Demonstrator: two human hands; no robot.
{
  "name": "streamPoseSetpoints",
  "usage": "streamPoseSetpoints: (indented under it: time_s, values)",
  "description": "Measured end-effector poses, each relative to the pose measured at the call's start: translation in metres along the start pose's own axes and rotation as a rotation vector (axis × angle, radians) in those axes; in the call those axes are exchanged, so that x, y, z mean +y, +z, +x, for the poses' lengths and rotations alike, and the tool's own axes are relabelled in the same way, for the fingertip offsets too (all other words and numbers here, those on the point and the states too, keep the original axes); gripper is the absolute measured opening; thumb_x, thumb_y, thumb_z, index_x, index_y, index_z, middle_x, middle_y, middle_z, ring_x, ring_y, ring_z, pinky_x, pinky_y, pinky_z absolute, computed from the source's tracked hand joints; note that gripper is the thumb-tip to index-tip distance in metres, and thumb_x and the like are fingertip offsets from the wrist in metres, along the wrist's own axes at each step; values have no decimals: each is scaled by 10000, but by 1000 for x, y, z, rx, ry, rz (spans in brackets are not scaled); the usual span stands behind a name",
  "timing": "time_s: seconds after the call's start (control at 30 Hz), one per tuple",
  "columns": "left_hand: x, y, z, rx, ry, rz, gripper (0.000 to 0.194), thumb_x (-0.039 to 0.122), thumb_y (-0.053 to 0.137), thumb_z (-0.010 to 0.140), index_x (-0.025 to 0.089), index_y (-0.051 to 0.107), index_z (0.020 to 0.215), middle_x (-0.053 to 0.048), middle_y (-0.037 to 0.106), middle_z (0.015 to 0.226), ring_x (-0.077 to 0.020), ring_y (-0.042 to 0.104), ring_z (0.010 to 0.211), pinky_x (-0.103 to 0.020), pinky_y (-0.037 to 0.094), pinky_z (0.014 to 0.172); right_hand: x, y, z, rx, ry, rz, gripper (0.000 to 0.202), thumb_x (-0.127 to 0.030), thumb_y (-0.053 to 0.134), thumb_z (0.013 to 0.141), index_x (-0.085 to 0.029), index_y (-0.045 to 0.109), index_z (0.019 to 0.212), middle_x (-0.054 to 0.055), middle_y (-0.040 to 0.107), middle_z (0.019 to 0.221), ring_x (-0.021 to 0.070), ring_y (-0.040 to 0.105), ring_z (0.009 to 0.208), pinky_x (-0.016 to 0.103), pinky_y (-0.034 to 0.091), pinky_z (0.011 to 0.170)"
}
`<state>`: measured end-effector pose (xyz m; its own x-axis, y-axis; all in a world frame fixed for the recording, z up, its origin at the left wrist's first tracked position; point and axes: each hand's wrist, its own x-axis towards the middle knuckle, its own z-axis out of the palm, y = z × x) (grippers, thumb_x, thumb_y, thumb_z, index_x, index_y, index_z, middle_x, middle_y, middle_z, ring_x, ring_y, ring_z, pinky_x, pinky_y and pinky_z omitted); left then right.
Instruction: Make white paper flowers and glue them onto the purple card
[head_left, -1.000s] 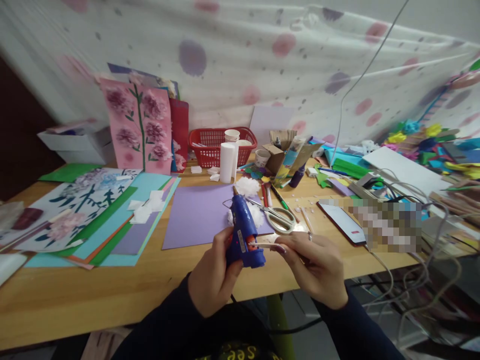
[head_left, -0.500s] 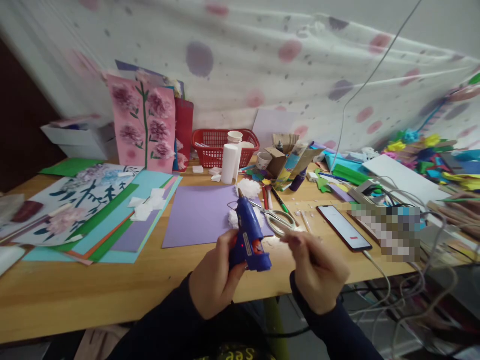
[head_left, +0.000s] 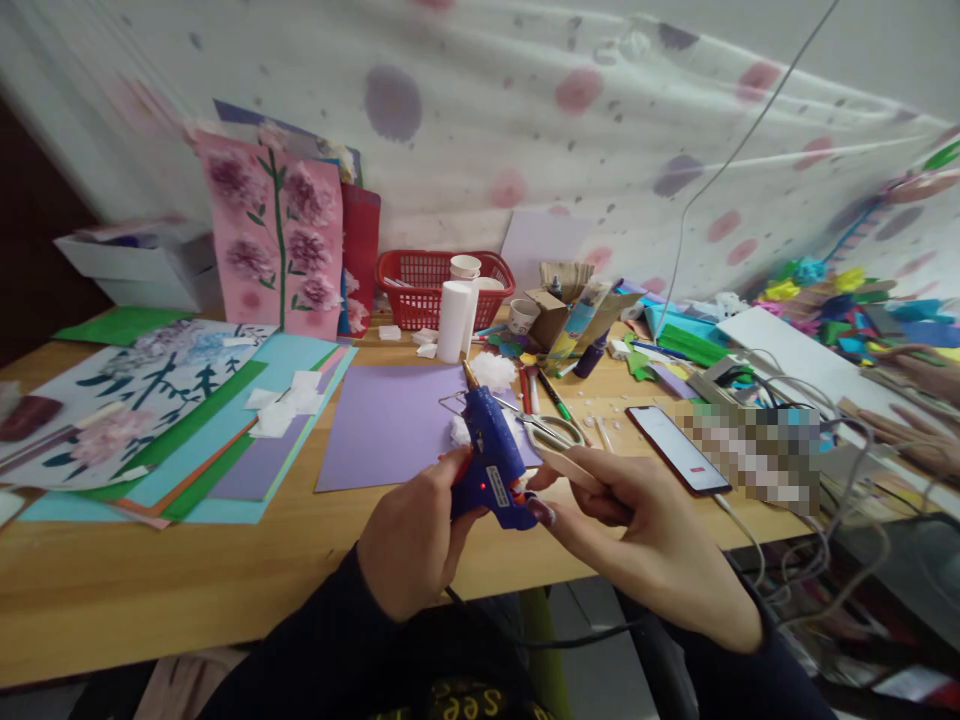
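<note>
My left hand (head_left: 412,535) is closed round the handle of a blue hot glue gun (head_left: 491,445), whose metal nozzle points up and away over a purple sheet (head_left: 390,400). A small red light glows on its side. At the gun's rear end is my right hand (head_left: 630,530), thumb against the back of the gun and fingers curled above it. Whether something small is pinched there is hidden. Just beyond the gun lie scissors with pale handles (head_left: 551,432) and a white fluffy clump (head_left: 493,371). A second white clump is partly covered by the gun.
A phone (head_left: 675,448) lies to the right, near cables and a blurred patch. Behind stand a red basket (head_left: 405,300), a white cylinder (head_left: 453,322) and a paper cup (head_left: 523,316). Coloured sheets (head_left: 232,470) spread left. Another person's hand (head_left: 900,430) rests at far right.
My right hand has moved left and reached the rear of the glue gun. The gun has shifted slightly left in my left hand. Another person's hands have shifted at far right.
</note>
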<state>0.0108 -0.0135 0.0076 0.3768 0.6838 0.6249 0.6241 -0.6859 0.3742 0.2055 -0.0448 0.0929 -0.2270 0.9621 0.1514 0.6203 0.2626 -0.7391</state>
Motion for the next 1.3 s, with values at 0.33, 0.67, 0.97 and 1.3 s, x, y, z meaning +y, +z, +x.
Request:
streamPoseSetpoints:
  time_s: [0.33, 0.67, 0.97, 1.3]
  values:
    - [-1, 12, 1, 84, 79, 175, 330, 296, 318, 987, 104, 370, 1250, -152, 677, 1050, -210, 683, 912, -317, 561, 748, 13, 12, 13, -33, 156, 195, 157, -298, 559, 796, -188, 475, 721, -59, 316, 585, 85, 300, 517, 210, 225, 441]
    - [-2, 17, 4, 97, 51, 289, 309, 294, 348, 980, 122, 402, 1231, -122, 697, 936, -207, 684, 759, -301, 531, 620, 21, 8, 30, -114, 228, 402, 167, -307, 609, 726, -148, 567, 756, -37, 521, 608, 68, 399, 512, 205, 301, 482]
    - [-3, 23, 2, 2, -77, 380, 302, 231, 436, 939, 125, 466, 1220, -105, 695, 870, -224, 663, 706, -299, 491, 586, 40, 17, 44, -120, 255, 368, 162, -296, 615, 734, -138, 577, 730, -69, 471, 561, 29, 292, 424, 192, 207, 401]
    - [-3, 28, -6, 12, -124, 351, 367, 237, 491, 911, 111, 433, 1251, -140, 704, 983, -228, 683, 737, -308, 508, 610, 36, 4, 50, -294, 311, 336, 112, -248, 635, 731, -146, 599, 705, -99, 370, 490, 33, 229, 415, 197, 152, 392]
